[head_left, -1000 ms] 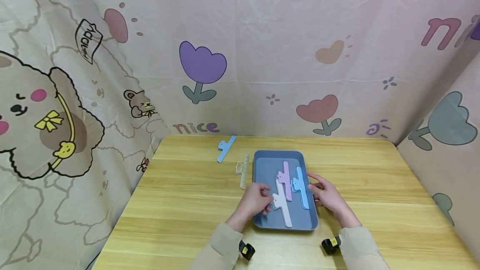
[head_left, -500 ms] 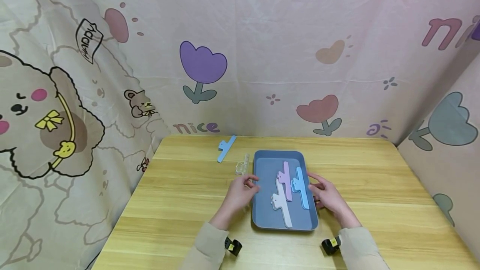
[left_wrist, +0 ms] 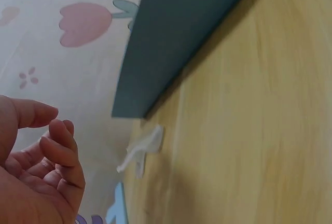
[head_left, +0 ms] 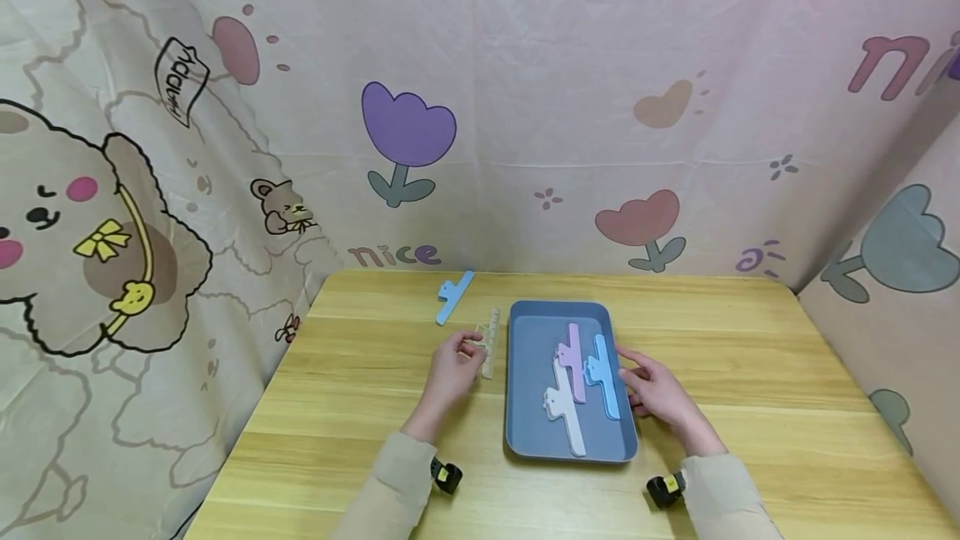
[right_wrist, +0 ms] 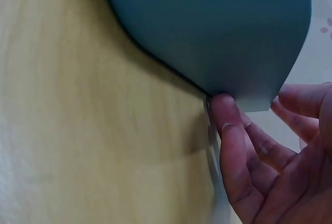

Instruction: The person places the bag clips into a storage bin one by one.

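In the head view, my left hand (head_left: 452, 369) hovers with loosely bent fingers beside a clear bag clip (head_left: 492, 332) on the table. The left wrist view shows nothing between those fingers, and the clear clip lies beyond them. My right hand (head_left: 658, 397) holds the right side of a grey-blue tray (head_left: 534, 336); the right wrist view has a finger (right_wrist: 228, 112) at its bottom edge and others at the rim. Inside the tray lie a white bag clip (head_left: 564, 415), a lilac one, and a light blue bag clip (head_left: 606, 390). Their handles are animal-shaped.
Another blue bag clip (head_left: 453, 298) lies at the back left of the wooden table (head_left: 360, 407). A printed curtain (head_left: 517, 107) hangs behind the table and along its sides. Black wrist cameras sit at both cuffs.
My left hand has left the white clip in the tray and moved left, over the tray's edge, to the clear clip. The right hand has stayed at the tray.
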Available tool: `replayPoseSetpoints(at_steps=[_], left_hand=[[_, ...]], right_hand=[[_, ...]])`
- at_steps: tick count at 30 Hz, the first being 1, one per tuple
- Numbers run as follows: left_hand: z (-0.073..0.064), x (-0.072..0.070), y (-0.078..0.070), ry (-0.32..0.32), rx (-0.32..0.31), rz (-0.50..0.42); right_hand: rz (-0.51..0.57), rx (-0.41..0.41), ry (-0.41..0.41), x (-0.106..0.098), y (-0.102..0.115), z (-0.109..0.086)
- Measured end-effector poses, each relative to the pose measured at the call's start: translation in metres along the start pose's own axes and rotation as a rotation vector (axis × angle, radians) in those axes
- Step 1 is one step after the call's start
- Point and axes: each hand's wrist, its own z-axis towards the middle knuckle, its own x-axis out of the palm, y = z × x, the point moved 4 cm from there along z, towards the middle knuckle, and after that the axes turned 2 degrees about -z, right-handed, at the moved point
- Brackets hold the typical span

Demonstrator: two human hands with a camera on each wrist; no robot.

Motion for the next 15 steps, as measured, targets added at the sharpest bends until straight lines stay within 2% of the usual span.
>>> replayPoseSetpoints(at_steps=[8,15], left_hand=[[0.015,-0.006,0.021,-0.005,-0.088,-0.018],[0.024,-0.005,0.029,0.032,-0.12,-0.017]], right_hand=[[0.008,0.001,-0.021,-0.001,-0.001,0.001],[0.018,0.012,-0.025,0.001,-0.002,0.001]])
